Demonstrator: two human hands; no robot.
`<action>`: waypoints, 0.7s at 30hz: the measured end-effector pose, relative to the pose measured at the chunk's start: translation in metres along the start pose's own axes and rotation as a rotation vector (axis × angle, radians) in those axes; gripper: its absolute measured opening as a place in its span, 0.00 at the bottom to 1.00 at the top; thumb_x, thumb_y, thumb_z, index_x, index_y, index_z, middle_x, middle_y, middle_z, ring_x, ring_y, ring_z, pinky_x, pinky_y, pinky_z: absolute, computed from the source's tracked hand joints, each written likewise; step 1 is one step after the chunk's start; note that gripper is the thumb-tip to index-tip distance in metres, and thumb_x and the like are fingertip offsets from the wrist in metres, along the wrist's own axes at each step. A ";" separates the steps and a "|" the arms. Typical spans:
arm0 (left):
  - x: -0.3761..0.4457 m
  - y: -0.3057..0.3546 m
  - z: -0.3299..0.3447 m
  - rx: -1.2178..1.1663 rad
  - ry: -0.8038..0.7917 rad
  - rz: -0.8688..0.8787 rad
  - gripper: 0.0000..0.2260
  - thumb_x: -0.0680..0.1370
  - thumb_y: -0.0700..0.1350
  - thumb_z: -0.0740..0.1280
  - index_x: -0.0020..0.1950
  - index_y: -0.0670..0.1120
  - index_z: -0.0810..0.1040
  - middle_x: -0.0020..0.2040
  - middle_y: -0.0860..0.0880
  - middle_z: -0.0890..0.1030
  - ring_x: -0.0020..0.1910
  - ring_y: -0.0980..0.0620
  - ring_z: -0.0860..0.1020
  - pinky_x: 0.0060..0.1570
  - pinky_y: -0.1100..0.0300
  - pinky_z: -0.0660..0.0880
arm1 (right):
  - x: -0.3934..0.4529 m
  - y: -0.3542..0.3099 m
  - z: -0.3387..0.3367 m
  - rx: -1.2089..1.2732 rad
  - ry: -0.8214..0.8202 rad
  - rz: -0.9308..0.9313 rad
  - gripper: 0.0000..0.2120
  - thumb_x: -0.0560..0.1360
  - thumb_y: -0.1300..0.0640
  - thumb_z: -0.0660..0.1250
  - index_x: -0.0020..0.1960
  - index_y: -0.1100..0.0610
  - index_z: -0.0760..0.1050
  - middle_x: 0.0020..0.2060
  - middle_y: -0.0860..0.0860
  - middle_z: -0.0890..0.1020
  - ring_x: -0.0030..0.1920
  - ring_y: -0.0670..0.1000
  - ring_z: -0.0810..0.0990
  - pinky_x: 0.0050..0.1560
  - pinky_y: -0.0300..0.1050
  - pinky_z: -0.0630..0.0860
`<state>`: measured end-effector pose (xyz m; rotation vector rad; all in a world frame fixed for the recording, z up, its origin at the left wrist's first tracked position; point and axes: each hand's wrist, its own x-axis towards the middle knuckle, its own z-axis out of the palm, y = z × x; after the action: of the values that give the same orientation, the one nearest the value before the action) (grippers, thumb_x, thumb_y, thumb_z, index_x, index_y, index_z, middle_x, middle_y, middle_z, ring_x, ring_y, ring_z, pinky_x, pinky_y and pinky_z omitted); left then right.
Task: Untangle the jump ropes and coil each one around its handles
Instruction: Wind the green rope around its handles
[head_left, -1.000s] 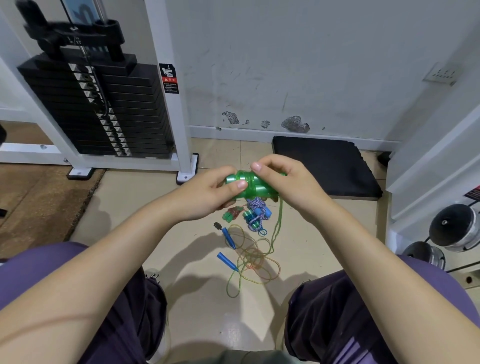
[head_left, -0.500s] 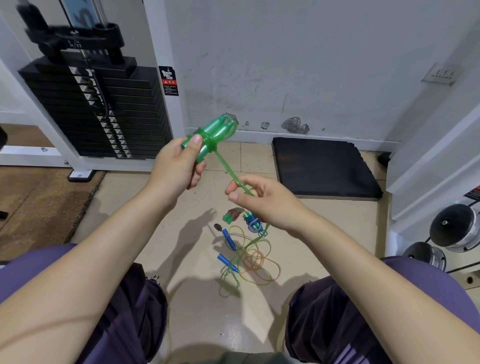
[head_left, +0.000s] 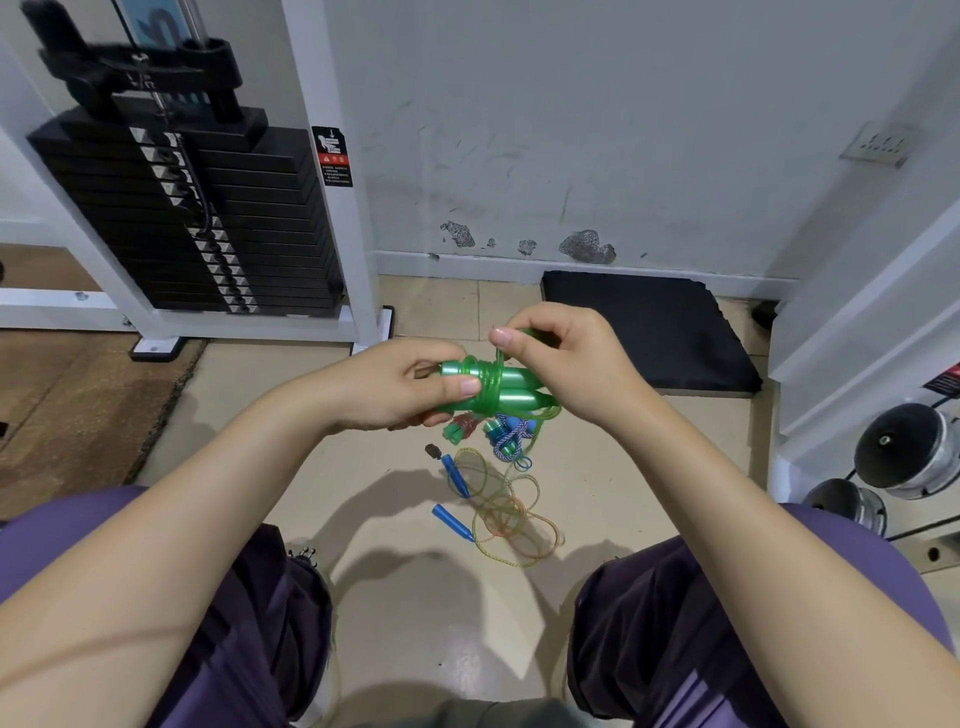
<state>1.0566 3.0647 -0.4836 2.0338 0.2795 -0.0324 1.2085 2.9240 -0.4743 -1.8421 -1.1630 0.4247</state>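
Note:
My left hand (head_left: 395, 384) grips the two green handles (head_left: 511, 389) held side by side, level above the floor. Several turns of green rope (head_left: 488, 379) wrap their middle. My right hand (head_left: 566, 358) pinches the loose green rope just above the handles. A slack green loop (head_left: 543, 418) hangs under my right hand. On the floor below lie two coiled bundles, one green and red (head_left: 460, 427), one blue and white (head_left: 506, 436). Nearer me, two blue handles (head_left: 454, 519) lie with a loose yellow-orange rope (head_left: 511, 512).
A black weight stack (head_left: 208, 223) in a white frame stands at the left by the wall. A black foam pad (head_left: 654, 332) lies right of my hands. Dumbbell ends (head_left: 904, 452) sit at the far right. My knees frame the bare floor tile.
My left hand brought the green handles down from the upper left to centre. My right hand rose from the stretched rope and met them, laying another turn.

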 end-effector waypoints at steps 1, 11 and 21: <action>-0.002 0.000 0.000 -0.020 -0.005 0.022 0.15 0.81 0.51 0.64 0.44 0.39 0.70 0.30 0.48 0.74 0.25 0.52 0.67 0.25 0.62 0.64 | 0.000 0.001 0.000 0.037 -0.013 0.030 0.10 0.76 0.54 0.70 0.41 0.60 0.81 0.33 0.55 0.78 0.32 0.42 0.71 0.34 0.35 0.68; -0.002 -0.004 0.005 -0.124 0.029 0.106 0.15 0.80 0.51 0.63 0.48 0.38 0.72 0.32 0.46 0.74 0.26 0.51 0.68 0.26 0.61 0.64 | -0.002 0.005 -0.001 0.290 -0.062 0.103 0.10 0.75 0.55 0.72 0.44 0.63 0.77 0.35 0.52 0.77 0.35 0.46 0.73 0.36 0.37 0.70; 0.005 -0.004 0.010 -0.347 0.294 0.109 0.10 0.84 0.49 0.60 0.53 0.43 0.74 0.33 0.47 0.75 0.24 0.51 0.68 0.28 0.61 0.65 | -0.005 0.001 0.013 0.771 -0.145 0.278 0.11 0.77 0.60 0.68 0.58 0.60 0.72 0.41 0.54 0.78 0.29 0.49 0.72 0.31 0.41 0.66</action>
<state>1.0617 3.0588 -0.4928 1.7006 0.3322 0.3620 1.1978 2.9262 -0.4826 -1.2937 -0.6783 1.0195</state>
